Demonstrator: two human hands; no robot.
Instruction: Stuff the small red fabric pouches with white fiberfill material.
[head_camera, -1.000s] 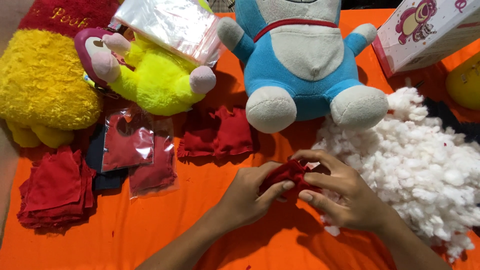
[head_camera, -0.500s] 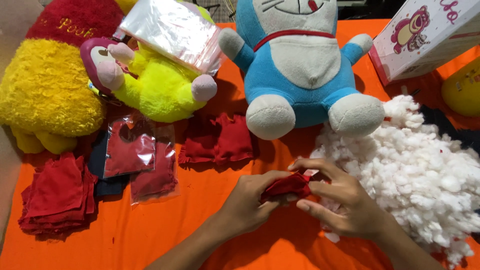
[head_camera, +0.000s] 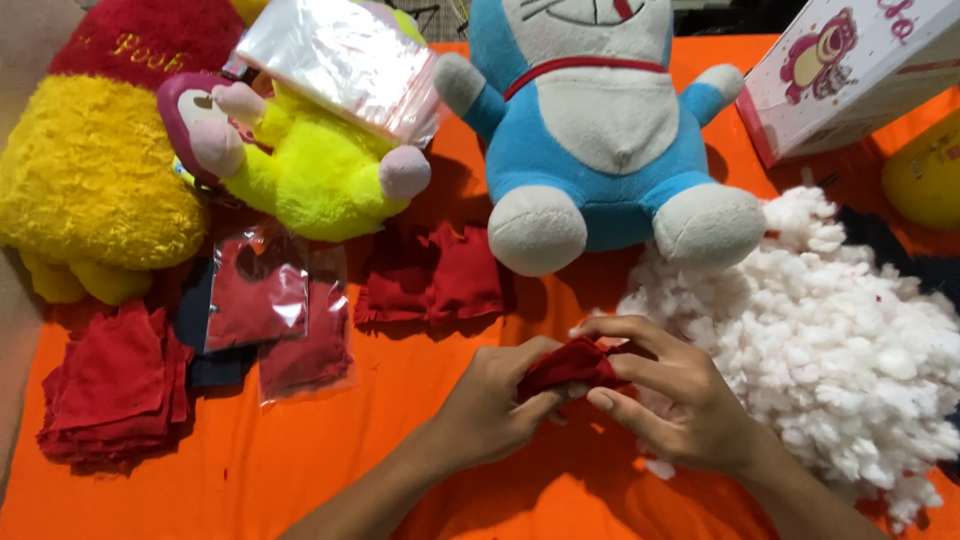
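My left hand (head_camera: 495, 405) and my right hand (head_camera: 670, 395) meet low in the middle of the view, both pinching a small dark red cloth piece (head_camera: 568, 362) bunched between their fingers. They hover over the orange sheet (head_camera: 330, 470). A big heap of white stuffing fluff (head_camera: 850, 340) lies right beside my right hand, touching its back. Straight beyond the hands sits a blue and white plush cat (head_camera: 600, 130), its white feet toward me.
A yellow-green plush with a pink face (head_camera: 300, 160) bears a clear plastic bag (head_camera: 340, 60). A yellow and red plush bear (head_camera: 90, 170) lies far left. Red cloth pieces (head_camera: 430, 275), bagged red cloths (head_camera: 265, 300) and a red cloth stack (head_camera: 110, 390) lie left. A pink-printed white box (head_camera: 850, 70) stands top right.
Both hands have kept working the red cloth piece, shifting slightly right and up in view, with the fingers bunching it tighter. The toys and fluff have stayed put.
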